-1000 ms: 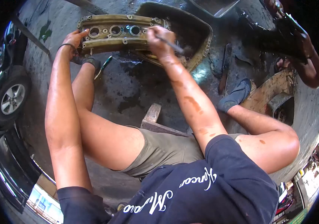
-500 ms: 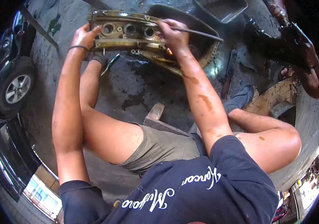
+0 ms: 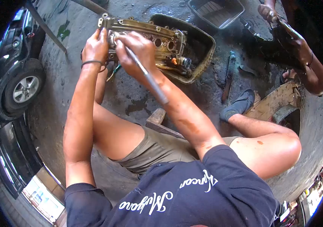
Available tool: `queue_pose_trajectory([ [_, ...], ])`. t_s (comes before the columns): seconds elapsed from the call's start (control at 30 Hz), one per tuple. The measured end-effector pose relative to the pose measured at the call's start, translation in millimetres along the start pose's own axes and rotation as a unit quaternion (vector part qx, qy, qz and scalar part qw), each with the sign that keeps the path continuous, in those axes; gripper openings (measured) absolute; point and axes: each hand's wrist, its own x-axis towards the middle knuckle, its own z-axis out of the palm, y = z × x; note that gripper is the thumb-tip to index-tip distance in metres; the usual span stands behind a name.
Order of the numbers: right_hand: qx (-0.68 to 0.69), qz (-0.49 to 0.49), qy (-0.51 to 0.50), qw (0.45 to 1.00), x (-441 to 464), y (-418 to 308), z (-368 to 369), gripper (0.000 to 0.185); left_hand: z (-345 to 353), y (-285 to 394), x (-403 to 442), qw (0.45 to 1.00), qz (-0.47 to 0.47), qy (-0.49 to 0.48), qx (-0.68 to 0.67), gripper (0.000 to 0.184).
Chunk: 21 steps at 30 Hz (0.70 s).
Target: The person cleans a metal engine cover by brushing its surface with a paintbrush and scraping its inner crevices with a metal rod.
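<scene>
A brownish metal engine cover [image 3: 146, 26] with a row of round holes lies tilted over a black basin [image 3: 206, 45]. My left hand [image 3: 96, 48] grips the left end of the cover, fingers closed on its edge. With my right hand [image 3: 137, 53] I hold a long dark-grey rod-like tool [image 3: 146, 73], its handle slanting down to the right over my forearm. The tool's working end is hidden by my fingers near the cover's left holes. An orange part [image 3: 174, 61] shows at the cover's lower right.
Another person's hands [image 3: 269, 14] are at the upper right, by a dark object. A grey tray [image 3: 222, 15] is at the top. On the floor lie a flat metal bar [image 3: 228, 75] and a wooden piece [image 3: 276, 100]. A car wheel [image 3: 26, 90] stands at the left.
My right hand and the tool have moved left along the cover, from its right part to its left end. The cover has tilted, and its right end now sits lower.
</scene>
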Motion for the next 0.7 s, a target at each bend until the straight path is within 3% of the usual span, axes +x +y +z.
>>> queue_pose_trajectory([
  [0.07,0.054,0.041,0.014,0.998,10,5,-9,0.012,-2,14,-9,1.000,-0.003,0.010,0.023,0.056],
  [0.13,0.025,0.023,0.015,0.999,1,25,-31,0.013,-4,25,-14,0.998,-0.042,0.018,0.038,0.056],
  [0.17,0.039,0.124,-0.016,0.991,-7,27,-39,0.014,-7,35,-18,0.997,-0.057,0.015,0.050,0.055],
  [0.27,0.088,0.126,-0.007,0.988,4,-1,-36,0.014,-8,43,-26,0.998,-0.041,0.020,0.035,0.056],
  [0.3,0.094,0.052,-0.049,0.993,5,-7,-34,0.014,-9,43,-31,0.998,-0.044,0.019,0.037,0.056],
  [0.33,0.134,0.061,-0.141,0.979,2,-8,-36,0.013,-11,43,-37,0.999,-0.043,0.014,0.028,0.056],
  [0.43,0.102,-0.012,-0.030,0.994,17,-5,-33,0.013,-12,53,-50,1.000,-0.017,0.024,0.004,0.056],
  [0.53,0.079,0.026,-0.058,0.995,12,-16,-48,0.014,-7,45,-55,0.999,0.005,0.044,-0.008,0.055],
  [0.6,0.049,-0.007,-0.095,0.994,0,4,-74,0.015,-3,42,-44,0.997,0.023,0.066,-0.025,0.054],
  [0.67,-0.016,0.047,-0.107,0.993,-12,42,-102,0.014,-1,19,-33,0.998,-0.004,0.038,-0.045,0.056],
  [0.7,-0.018,0.131,-0.073,0.989,-17,61,-118,0.015,3,8,-28,0.994,0.030,0.038,-0.096,0.064],
])
